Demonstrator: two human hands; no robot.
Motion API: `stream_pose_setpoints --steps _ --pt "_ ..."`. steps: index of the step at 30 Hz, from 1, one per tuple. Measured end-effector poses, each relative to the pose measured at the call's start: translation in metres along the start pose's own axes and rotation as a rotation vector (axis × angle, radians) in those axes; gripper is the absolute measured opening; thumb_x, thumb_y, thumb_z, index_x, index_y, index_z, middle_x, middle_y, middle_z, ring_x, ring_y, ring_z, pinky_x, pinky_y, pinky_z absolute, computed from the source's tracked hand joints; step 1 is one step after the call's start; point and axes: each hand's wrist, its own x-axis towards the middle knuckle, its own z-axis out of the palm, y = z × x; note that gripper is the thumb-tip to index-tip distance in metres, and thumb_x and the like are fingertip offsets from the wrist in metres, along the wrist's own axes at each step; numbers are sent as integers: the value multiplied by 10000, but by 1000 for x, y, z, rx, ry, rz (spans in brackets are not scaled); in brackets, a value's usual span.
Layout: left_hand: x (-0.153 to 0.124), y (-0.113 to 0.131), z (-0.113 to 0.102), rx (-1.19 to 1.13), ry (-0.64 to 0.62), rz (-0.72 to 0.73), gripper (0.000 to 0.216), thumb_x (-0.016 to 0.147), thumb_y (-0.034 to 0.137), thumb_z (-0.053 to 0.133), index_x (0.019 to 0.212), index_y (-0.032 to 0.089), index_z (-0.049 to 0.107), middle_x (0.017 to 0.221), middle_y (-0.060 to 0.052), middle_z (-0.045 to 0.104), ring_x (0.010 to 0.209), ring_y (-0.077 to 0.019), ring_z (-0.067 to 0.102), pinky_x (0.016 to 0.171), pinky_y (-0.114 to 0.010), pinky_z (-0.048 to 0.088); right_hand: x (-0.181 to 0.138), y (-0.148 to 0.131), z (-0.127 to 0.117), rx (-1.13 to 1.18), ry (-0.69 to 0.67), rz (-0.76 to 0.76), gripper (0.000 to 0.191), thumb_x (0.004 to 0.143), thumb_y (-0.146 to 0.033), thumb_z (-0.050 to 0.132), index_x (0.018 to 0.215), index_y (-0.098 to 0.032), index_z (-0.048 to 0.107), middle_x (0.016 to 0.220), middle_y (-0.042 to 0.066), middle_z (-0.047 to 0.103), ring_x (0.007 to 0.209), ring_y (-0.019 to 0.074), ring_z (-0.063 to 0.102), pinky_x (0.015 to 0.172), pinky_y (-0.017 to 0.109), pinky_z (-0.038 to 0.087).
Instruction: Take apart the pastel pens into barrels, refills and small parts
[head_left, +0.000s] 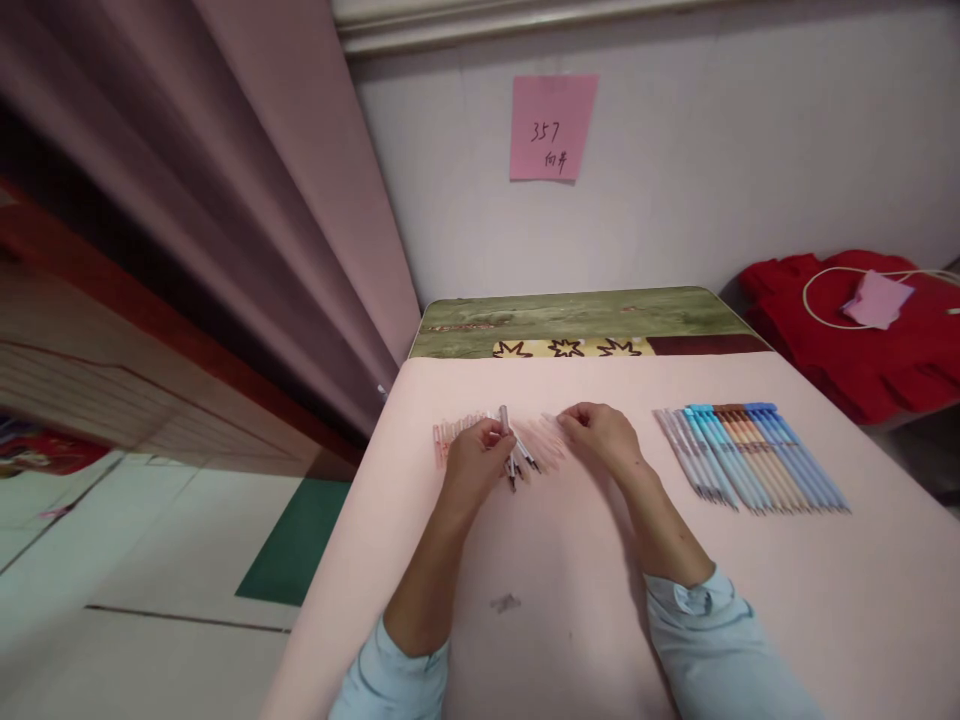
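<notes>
Pointing at the wall (675, 200), dark tip nearest, a pen (504, 420) is pinched by the left hand (476, 462); the right hand (604, 436) curls on the pink pile (546, 442), grip unclear; blue pens (750, 455) lie rightward.

pen row (750, 455) 1 | pink pile (544, 440) 1 | note (553, 127) 1 (pens uncountable)

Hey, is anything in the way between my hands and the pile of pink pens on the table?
Nothing visible is in the way. Both hands are right at the pink pens: the left hand grips a pen that stands up from the pile, and the right hand touches the pile's right side.
</notes>
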Motion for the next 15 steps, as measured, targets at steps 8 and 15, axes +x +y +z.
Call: stream_pose_setpoints --steps 8,15 --pt "7 6 -51 133 168 52 137 707 316 651 762 190 654 601 -3 607 506 -135 545 492 -232 395 -2 2 -4 -8 23 -29 268 815 -440 552 818 -255 746 778 31 728 747 198 634 598 269 354" --pt "14 -9 -115 715 364 -152 70 643 186 664 704 202 634 487 -7 590 520 -179 565 584 -272 363 -4 8 -20 -90 45 -30 276 790 -489 589 828 -267 748 786 44 732 744 219 641 587 278 363"
